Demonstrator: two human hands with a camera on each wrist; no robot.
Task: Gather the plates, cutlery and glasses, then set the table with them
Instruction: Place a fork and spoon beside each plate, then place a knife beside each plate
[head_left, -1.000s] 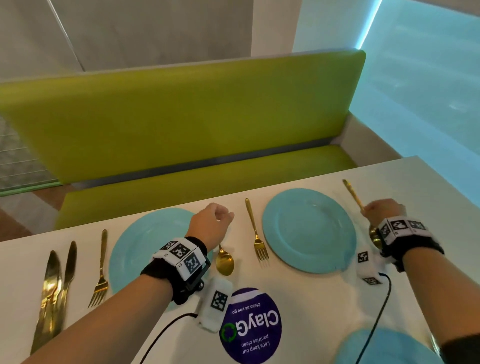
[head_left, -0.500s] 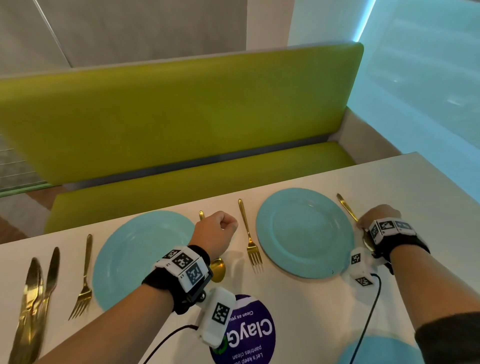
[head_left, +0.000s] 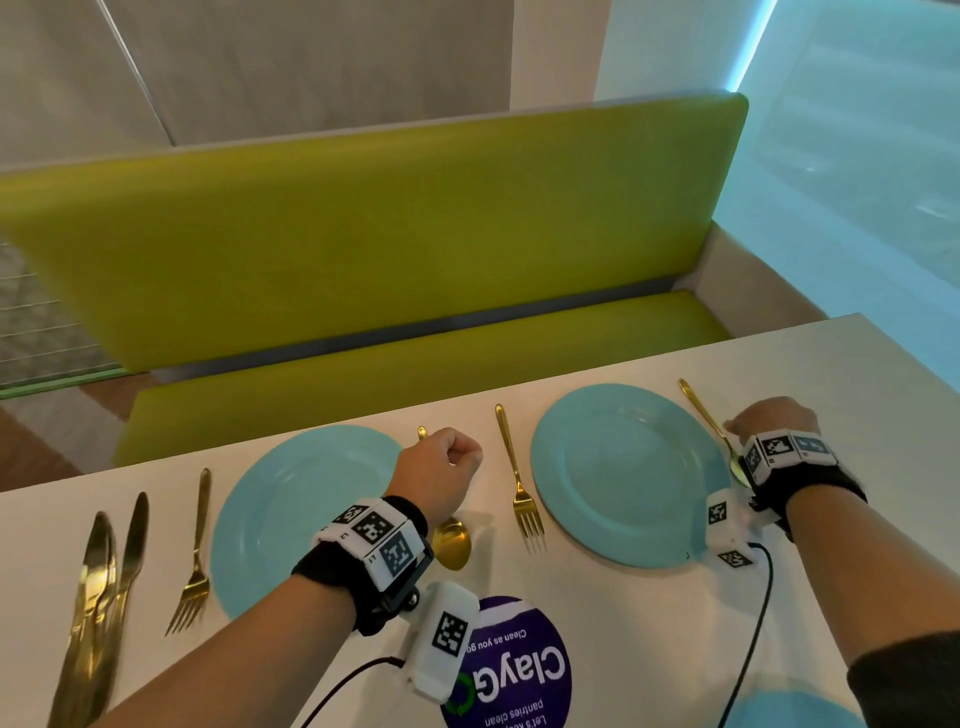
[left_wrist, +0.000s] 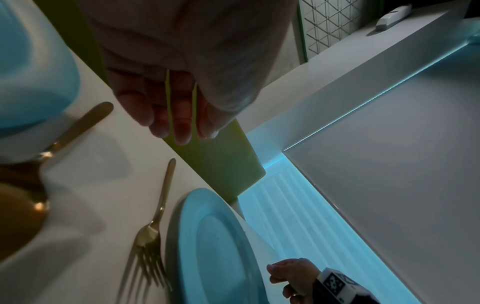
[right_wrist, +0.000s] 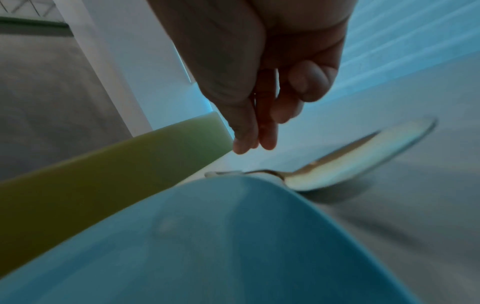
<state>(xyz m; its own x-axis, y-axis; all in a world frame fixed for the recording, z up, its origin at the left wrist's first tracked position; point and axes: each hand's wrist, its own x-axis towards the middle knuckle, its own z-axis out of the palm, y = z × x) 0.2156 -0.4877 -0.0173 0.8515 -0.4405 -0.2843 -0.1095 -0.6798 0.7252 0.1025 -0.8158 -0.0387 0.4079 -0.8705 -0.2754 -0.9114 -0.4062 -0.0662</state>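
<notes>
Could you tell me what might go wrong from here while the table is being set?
The black cable from the right wrist trails beside the right plate and might snag its rim. The gold knives lie heaped at the table's left end, unplaced, and could be knocked. The left hand hovers above a gold spoon and may nudge it askew.

Left hand is covering the middle spoon's handle; right wrist is hiding the right spoon's bowl; near-edge plate is running out of frame.
</notes>
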